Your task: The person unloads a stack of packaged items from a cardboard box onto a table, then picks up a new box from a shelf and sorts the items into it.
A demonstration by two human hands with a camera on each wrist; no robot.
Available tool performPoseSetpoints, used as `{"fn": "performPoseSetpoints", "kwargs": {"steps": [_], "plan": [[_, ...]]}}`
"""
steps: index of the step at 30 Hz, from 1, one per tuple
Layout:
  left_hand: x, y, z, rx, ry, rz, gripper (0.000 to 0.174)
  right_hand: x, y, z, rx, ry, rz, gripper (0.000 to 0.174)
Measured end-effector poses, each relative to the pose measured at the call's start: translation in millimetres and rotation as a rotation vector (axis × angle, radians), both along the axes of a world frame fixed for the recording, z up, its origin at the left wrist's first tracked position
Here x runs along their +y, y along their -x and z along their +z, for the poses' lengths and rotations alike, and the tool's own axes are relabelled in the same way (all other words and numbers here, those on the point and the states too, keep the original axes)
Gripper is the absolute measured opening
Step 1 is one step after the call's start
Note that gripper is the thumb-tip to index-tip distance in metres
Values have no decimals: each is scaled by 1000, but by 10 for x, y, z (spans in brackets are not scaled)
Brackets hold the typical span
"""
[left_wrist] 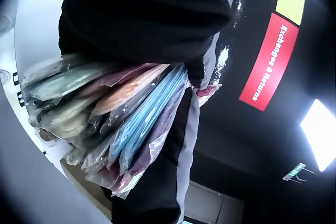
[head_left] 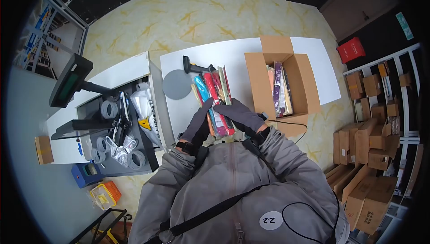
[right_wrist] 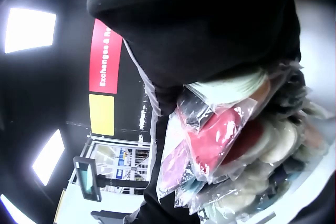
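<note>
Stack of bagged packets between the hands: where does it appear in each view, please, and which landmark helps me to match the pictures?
Head: the stack of bagged packets lies at centre on the white table, between the left hand and right hand.
Left wrist: stack left of centre, below the left hand.
Right wrist: stack lower right, below the right hand.
Landmark: the red sign, in both wrist views, not in the head view.

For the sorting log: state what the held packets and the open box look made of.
The packets look like clear glossy plastic film, by the glare and crinkles; their coloured contents seem soft, perhaps fabric. The box looks like matte brown corrugated cardboard, by its folded flaps.
</note>
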State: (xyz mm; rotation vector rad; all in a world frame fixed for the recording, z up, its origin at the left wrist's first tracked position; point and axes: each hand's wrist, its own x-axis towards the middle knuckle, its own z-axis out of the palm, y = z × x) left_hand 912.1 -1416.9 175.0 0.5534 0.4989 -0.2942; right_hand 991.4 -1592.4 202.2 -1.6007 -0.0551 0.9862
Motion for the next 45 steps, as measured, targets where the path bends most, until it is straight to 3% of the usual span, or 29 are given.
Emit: {"fn": "performPoseSetpoints", "kwargs": {"steps": [7,11,15,18,22,27,31,35,39,42,43,45], "plan": [[-101,-258,-415,52,-63,-58,62,-104,-130,-436,7,86,-51,69],[-185,-345,-263,59,-386,-46,67,-147,-189,-289,-20,125,-86,68],[-231,-392,-247,105,-704,-48,60,-161,-215,-276,-77,147,-172,77],[-194,-371,-349,76,-943,-17,59,-198,-199,-173,-209,421,-208,73],[-79,-338,-360,107,-1071,-48,56,-269,-249,-1023,-401,479,-297,82],[-113,-256,-178,112,-1119,9,53,-194,-168,-737,-478,544,-355,90],[-66,-233,-259,116,-1095,5,50,-201,-181,-637,-414,373,-276,101],[-53,-174,-256,104,-1151,-24,52,-80,-114,-598,-608,569,-258,104],[-40,-158,-386,52,-1035,21,50,-69,-70,-153,-748,461,-208,95],[-12,-136,-219,95,-1026,2,63,-131,-6,829,-314,249,-22,72],[21,-120,-297,94,-1025,-1,63,-224,32,958,-313,251,-24,72],[112,-60,-580,150,-1050,16,74,-544,150,1162,-182,-278,-118,53]]}}
